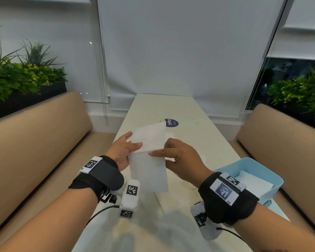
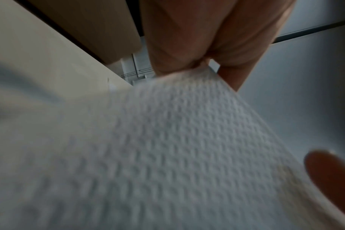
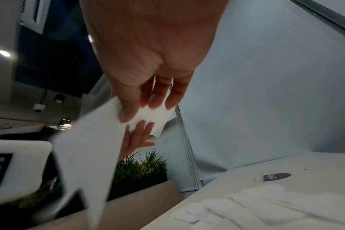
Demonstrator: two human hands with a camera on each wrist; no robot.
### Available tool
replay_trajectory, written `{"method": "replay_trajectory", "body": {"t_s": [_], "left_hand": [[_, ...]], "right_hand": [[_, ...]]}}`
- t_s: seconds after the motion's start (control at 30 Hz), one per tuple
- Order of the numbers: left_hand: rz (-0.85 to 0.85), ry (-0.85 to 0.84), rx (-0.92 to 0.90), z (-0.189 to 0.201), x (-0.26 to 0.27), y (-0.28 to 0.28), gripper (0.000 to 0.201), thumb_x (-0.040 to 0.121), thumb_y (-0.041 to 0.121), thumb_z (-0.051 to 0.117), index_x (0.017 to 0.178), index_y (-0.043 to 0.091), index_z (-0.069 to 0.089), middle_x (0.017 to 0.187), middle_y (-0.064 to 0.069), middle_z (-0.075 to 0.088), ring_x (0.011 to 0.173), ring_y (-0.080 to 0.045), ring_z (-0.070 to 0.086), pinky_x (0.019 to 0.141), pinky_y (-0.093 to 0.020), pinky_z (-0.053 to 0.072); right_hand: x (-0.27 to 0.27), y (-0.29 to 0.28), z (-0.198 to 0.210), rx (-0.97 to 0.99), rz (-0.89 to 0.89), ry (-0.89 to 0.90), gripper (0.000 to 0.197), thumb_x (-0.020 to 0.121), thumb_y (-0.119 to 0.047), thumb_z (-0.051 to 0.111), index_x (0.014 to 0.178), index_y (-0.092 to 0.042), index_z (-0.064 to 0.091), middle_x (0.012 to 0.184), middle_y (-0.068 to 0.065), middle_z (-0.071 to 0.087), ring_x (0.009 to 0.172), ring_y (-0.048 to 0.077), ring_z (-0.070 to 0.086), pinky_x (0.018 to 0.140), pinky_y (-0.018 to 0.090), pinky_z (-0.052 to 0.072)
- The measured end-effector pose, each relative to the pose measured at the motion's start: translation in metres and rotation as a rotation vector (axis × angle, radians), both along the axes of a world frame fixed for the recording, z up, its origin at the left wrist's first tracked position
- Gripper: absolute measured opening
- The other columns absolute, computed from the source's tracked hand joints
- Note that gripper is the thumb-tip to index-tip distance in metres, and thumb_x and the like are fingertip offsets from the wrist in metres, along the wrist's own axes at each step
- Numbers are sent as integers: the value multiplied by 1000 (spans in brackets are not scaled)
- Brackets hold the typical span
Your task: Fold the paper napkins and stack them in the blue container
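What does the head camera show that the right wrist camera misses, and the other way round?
Only the head view shows the blue container at the table's right edge, with folded napkins already inside. Only the right wrist view shows a ceiling lamp and a small dome camera overhead. Both show the napkin held in the air, pinched by the left hand and the right hand above the table, which has a round sticker on it.

Café booth: tan benches (image 1: 35,128) flank narrow table (image 1: 162,106) (planters (image 1: 25,79) behind).
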State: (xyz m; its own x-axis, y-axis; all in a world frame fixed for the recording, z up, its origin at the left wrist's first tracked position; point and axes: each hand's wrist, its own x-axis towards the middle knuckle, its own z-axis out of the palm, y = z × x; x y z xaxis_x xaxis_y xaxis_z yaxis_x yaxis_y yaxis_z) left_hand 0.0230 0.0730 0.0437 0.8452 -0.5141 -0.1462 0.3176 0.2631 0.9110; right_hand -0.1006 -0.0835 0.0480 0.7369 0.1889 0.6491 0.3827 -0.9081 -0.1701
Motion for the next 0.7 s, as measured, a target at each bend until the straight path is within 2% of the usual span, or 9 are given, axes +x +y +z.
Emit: {"method": "replay_trajectory", "body": {"t_s": [0.07,0.17,0.27,0.33,0.4,0.47,0.57,0.63,0.7], "left_hand": [[-12,-19,-5,-1,0,0,56,85,-11,53,135,9,41,126,-15,58,105,-30,60,84,-41,50],[-16,-46,20,-2,-4,-2,40,87,-9,51,125,6,50,115,-15,63,97,-30,62,80,-41,52],[-29,-69,44,-4,-9,-5,30,90,-5,50,119,1,54,111,-16,65,95,-30,62,80,-40,52],[-17,-89,56,-6,-10,-6,21,92,-2,49,111,2,57,104,-12,66,90,-26,64,77,-36,52],[7,-113,83,-7,-11,-5,16,94,0,47,102,7,59,100,-8,67,87,-22,64,72,-32,52],[32,-133,119,-9,-11,-3,16,95,2,47,103,8,59,98,-8,67,85,-22,63,70,-31,54],[17,-179,158,-10,-15,0,25,92,8,49,113,-1,59,100,-16,65,85,-31,62,73,-40,51],[-7,-225,204,-11,-20,0,26,92,4,46,113,5,62,105,-15,68,90,-32,63,76,-43,52],[-22,-253,241,-14,-22,1,27,93,-3,44,104,10,64,101,-11,68,89,-26,63,80,-42,53]], "right_hand": [[-1,-2,1,-73,2,-108,28,68,-21,75,94,-29,76,78,2,53,75,13,39,51,26,40],[-2,2,0,-193,0,-212,28,64,-24,82,90,-35,76,103,3,54,95,21,44,71,33,42],[-3,6,0,-197,54,-143,16,75,-27,65,85,-32,76,103,0,65,100,17,46,73,32,37],[-3,7,-1,-34,65,-8,25,78,-25,52,87,-28,75,95,-8,68,96,9,47,72,28,32],[-3,7,-2,181,37,164,18,82,-20,58,90,-24,74,90,-18,66,91,6,50,76,29,34],[-4,6,-3,370,-7,285,9,86,-16,65,92,-17,72,91,-9,69,88,13,57,82,33,43],[0,4,-5,666,-67,405,25,92,-22,58,96,2,62,94,15,66,84,26,59,79,35,47],[5,1,-7,762,-128,427,34,94,-24,54,87,8,54,81,16,56,75,24,49,68,33,38],[9,-1,-8,799,-181,433,38,95,-27,52,82,9,50,77,10,48,72,21,43,66,30,32]]}}
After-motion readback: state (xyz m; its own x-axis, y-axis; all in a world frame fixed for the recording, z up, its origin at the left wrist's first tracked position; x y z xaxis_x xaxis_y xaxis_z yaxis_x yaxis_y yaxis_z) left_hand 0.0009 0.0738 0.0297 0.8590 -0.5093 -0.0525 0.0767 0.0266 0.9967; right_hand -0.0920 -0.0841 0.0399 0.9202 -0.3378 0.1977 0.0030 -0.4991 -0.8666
